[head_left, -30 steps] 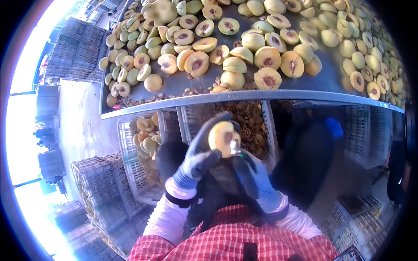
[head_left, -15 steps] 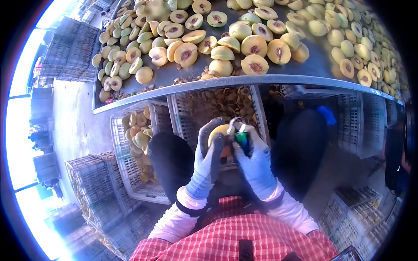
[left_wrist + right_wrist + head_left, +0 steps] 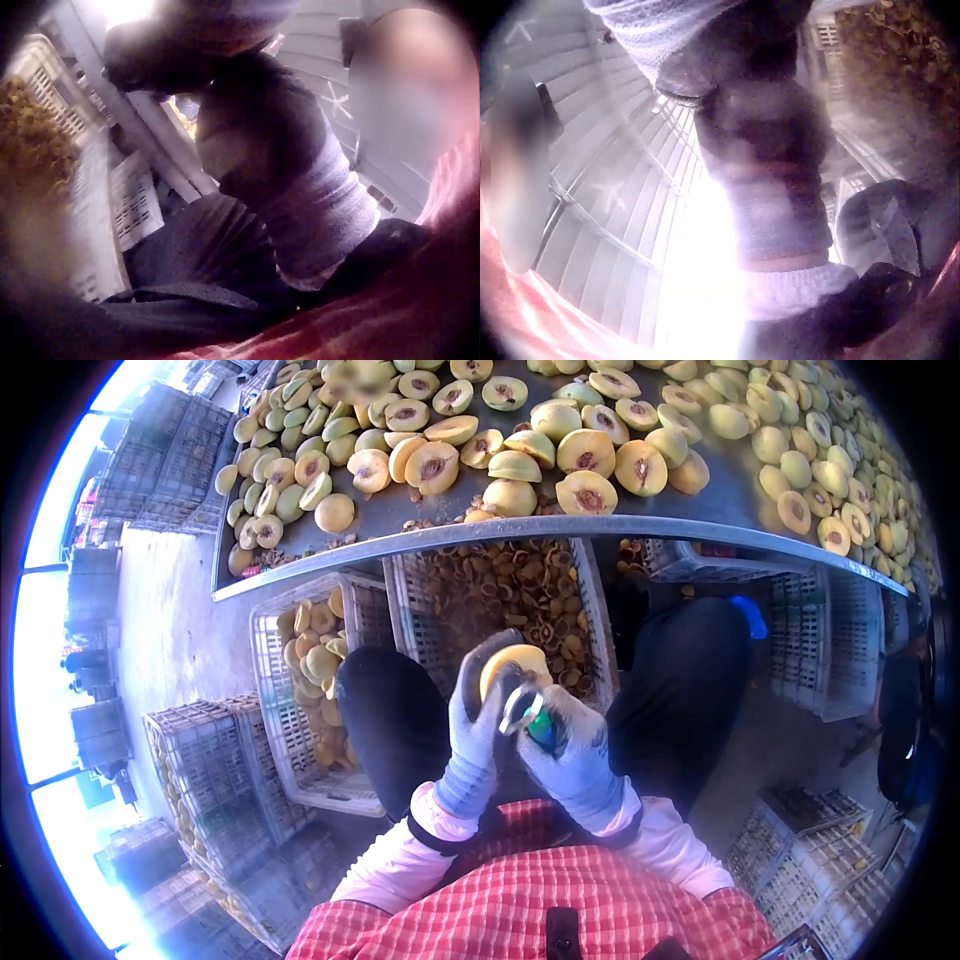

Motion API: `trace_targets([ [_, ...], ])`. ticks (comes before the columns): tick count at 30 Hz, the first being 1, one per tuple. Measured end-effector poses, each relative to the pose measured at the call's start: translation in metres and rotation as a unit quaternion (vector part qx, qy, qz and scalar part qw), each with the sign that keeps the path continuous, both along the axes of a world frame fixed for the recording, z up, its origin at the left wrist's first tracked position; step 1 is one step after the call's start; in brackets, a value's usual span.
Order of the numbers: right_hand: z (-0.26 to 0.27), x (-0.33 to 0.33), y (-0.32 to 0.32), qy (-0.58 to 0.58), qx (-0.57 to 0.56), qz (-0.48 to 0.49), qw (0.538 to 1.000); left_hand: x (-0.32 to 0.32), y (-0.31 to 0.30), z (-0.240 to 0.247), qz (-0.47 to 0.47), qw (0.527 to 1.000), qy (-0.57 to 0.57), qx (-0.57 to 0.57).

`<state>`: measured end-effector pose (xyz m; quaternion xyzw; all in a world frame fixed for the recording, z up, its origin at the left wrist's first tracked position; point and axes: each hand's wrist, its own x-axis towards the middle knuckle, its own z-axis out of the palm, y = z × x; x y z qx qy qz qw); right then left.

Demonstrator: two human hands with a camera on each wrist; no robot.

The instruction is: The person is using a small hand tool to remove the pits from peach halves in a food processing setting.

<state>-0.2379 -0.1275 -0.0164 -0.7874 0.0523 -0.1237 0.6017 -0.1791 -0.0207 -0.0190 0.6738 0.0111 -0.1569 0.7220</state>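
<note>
Over your lap, just near of the crate [image 3: 402, 615] of pits, your left hand [image 3: 476, 728] curls its fingers round a peach [image 3: 516, 660]. Your right hand [image 3: 575, 758] grips a green-handled pitting tool [image 3: 524, 712], its metal loop just below the fruit. Whether the loop touches the flesh is hard to tell, since both wrist views are blurred. Cradle the peach firmly with your thumb away from the loop. Turning the tool rather than prying should let the pit fall cleanly into the crate.
</note>
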Motion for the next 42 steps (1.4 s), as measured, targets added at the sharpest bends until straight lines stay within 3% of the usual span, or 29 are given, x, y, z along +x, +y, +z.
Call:
trace_targets([
  [2, 0.002, -0.005, -0.002, 0.123, 0.149, -0.013, 0.981, 0.003, 0.004, 0.014, 0.023, 0.999, 0.01, -0.03],
  [4, 0.004, -0.008, -0.008, 0.162, 0.194, -0.011, 0.967, 0.005, 0.006, 0.011, 0.041, 0.998, 0.031, -0.034],
  [6, -0.001, -0.009, -0.001, 0.109, 0.046, 0.001, 0.993, 0.001, 0.002, 0.009, 0.007, 0.999, 0.031, -0.026],
  [10, -0.02, -0.012, 0.002, 0.084, 0.029, -0.002, 0.996, -0.005, -0.008, 0.013, 0.024, 0.999, -0.026, 0.016],
  [15, -0.02, -0.014, 0.009, 0.067, 0.088, -0.021, 0.994, -0.009, -0.012, 0.008, 0.054, 0.996, -0.068, 0.022],
  [18, -0.021, -0.018, 0.008, 0.054, 0.061, -0.014, 0.997, -0.005, -0.01, 0.006, 0.029, 0.997, -0.068, 0.033],
  [22, -0.053, -0.031, 0.007, 0.017, 0.005, 0.021, 1.0, 0.007, -0.006, 0.006, -0.071, 0.997, 0.005, 0.034],
  [23, -0.038, -0.029, 0.001, 0.122, 0.175, 0.051, 0.976, 0.01, -0.005, 0.008, -0.094, 0.995, 0.017, 0.038],
  [24, -0.01, -0.026, -0.008, 0.222, 0.336, 0.078, 0.912, 0.012, -0.005, 0.009, -0.118, 0.992, 0.028, 0.041],
  [25, 0.005, -0.023, -0.013, 0.313, 0.484, 0.102, 0.811, 0.013, -0.003, 0.005, -0.127, 0.991, -0.003, 0.029],
  [26, 0.004, -0.026, -0.011, 0.33, 0.614, 0.115, 0.708, 0.015, -0.002, 0.011, -0.133, 0.991, 0.032, -0.006],
  [27, 0.003, -0.032, -0.01, 0.334, 0.72, 0.116, 0.597, 0.014, 0.003, 0.007, -0.136, 0.99, -0.029, 0.009],
  [28, -0.015, -0.034, -0.007, 0.234, 0.836, 0.219, 0.446, 0.017, 0.001, -0.001, -0.15, 0.984, -0.099, -0.001],
  [30, -0.03, -0.039, 0.001, 0.226, 0.904, 0.198, 0.303, 0.021, 0.004, -0.012, -0.167, 0.979, -0.11, 0.029],
  [34, -0.078, -0.038, 0.028, 0.162, 0.927, 0.25, 0.229, 0.028, 0.021, -0.048, -0.221, 0.971, -0.079, 0.051],
  [35, -0.09, -0.042, 0.031, 0.202, 0.909, 0.236, 0.278, 0.03, 0.024, -0.043, -0.235, 0.96, -0.119, 0.096],
  [36, -0.101, -0.041, 0.042, 0.23, 0.904, 0.298, 0.201, 0.022, 0.02, -0.046, -0.237, 0.953, -0.155, 0.104],
  [38, -0.1, -0.035, 0.041, 0.234, 0.898, 0.316, 0.199, 0.026, 0.029, -0.044, -0.244, 0.914, -0.268, 0.183],
  [39, -0.087, -0.034, 0.039, 0.221, 0.903, 0.316, 0.191, 0.027, 0.034, -0.033, -0.271, 0.915, -0.246, 0.173],
  [40, -0.075, -0.031, 0.032, 0.206, 0.907, 0.339, 0.142, 0.028, 0.035, -0.026, -0.298, 0.914, -0.223, 0.162],
  [42, -0.057, -0.034, 0.03, 0.182, 0.923, 0.324, 0.103, 0.015, 0.022, -0.008, -0.247, 0.962, -0.103, 0.048],
])
